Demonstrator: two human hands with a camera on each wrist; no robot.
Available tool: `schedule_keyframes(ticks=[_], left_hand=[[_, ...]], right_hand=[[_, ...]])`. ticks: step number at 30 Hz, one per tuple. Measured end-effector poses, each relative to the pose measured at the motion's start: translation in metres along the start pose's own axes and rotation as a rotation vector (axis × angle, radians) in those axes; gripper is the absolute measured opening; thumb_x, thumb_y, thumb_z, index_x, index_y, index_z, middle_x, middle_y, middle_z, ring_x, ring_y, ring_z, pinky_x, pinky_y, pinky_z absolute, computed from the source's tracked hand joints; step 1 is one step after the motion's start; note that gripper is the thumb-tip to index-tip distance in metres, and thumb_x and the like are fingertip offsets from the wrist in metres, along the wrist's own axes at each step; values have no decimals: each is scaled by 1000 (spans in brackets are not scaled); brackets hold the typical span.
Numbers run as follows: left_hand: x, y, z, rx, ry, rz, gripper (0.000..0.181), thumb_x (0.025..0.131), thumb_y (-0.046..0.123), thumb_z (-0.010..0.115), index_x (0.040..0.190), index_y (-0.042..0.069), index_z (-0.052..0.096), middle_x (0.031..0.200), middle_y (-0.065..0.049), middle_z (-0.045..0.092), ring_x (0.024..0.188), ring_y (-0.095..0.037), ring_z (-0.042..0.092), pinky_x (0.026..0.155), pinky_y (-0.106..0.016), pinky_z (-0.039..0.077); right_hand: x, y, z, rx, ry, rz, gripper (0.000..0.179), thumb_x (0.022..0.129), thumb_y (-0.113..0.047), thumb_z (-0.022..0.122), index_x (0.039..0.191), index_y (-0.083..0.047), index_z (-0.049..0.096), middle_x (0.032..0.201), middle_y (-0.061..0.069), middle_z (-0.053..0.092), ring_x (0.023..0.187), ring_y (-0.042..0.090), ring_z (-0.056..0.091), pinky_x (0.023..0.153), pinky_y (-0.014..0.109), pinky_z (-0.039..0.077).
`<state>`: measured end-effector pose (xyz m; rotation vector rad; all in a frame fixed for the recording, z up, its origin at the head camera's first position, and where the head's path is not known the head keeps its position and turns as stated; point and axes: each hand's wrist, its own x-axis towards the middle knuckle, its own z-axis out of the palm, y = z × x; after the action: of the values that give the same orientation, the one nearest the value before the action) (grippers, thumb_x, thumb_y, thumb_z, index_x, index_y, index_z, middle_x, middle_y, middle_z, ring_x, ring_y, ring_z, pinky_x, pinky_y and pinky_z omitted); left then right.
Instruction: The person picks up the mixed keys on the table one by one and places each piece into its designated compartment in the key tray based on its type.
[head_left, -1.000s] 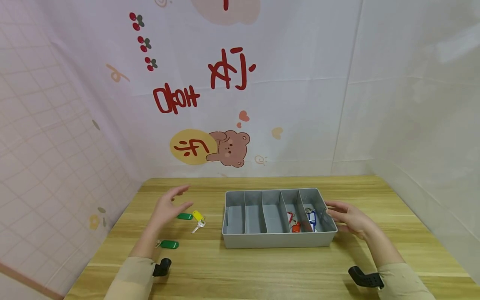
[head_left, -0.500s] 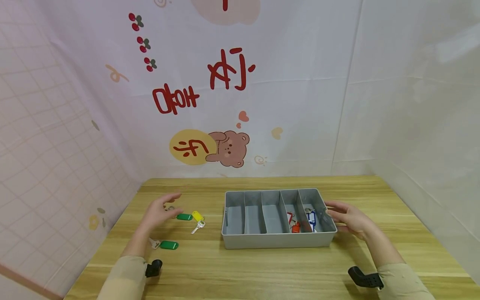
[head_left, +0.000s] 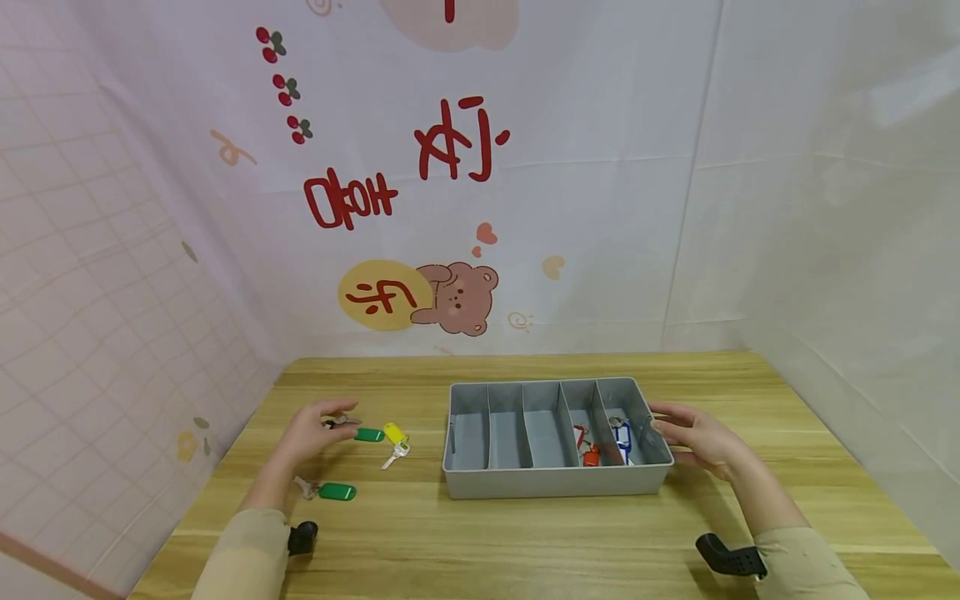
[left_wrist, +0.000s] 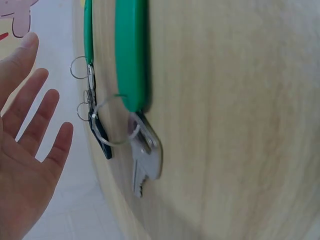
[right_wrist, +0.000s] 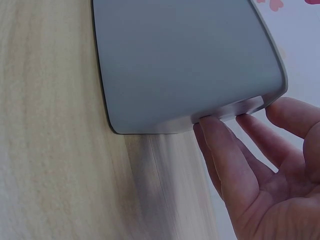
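Left hand [head_left: 309, 432]: fingers apart, empty, just above table [head_left: 525, 550], by black tag [left_wrist: 101, 137]. Nearer green tag [head_left: 337, 492], farther green tag [head_left: 369, 435], yellow tag [head_left: 393, 433] lie right of it. Gray box [head_left: 555, 483]: red tags [head_left: 591, 455] fourth compartment, blue tags [head_left: 624, 440] fifth. Right hand [head_left: 699, 435]: extended fingers touch its end wall; pushing could shift it. Crowded rings could snag, dragging neighbours.

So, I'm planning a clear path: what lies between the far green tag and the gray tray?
The yellow tag with its silver key, then bare tabletop; the head view shows it.
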<state>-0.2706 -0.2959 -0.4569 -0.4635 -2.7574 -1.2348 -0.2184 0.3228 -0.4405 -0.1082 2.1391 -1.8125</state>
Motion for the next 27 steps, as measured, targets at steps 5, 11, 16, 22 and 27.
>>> schedule_keyframes(ticks=[5,11,16,22,27], left_hand=[[0,-4,-1,6,-20,7,44,86,4,77,127,-4,64,127,-21,62,111,-43,55,91,-58,46],[0,-7,-2,3,-41,-29,41,85,3,77,124,-5,66,123,-22,63,107,-40,57,87,-49,49],[2,-10,-1,-1,-68,-59,41,85,1,76,123,-6,66,119,-22,65,106,-39,58,87,-43,49],[3,-13,0,23,-88,-80,38,85,1,77,121,-5,67,116,-19,65,104,-36,59,87,-45,49],[4,-14,0,14,-96,-118,37,85,3,77,120,-4,68,116,-18,65,104,-34,59,86,-43,50]], right_hand=[[0,0,0,6,-4,-3,65,103,-17,57,150,12,23,131,19,55,106,24,62,86,42,55],[1,0,0,18,-3,-9,66,102,-16,57,150,12,22,130,17,56,105,23,63,85,41,55],[2,1,0,18,1,-9,66,102,-16,57,151,12,21,130,17,56,105,23,63,84,40,55],[1,2,0,26,-3,-9,66,103,-16,56,151,12,20,130,16,57,105,23,63,84,40,55],[2,2,0,38,-13,-15,66,103,-15,56,151,13,20,129,14,58,106,22,63,84,40,55]])
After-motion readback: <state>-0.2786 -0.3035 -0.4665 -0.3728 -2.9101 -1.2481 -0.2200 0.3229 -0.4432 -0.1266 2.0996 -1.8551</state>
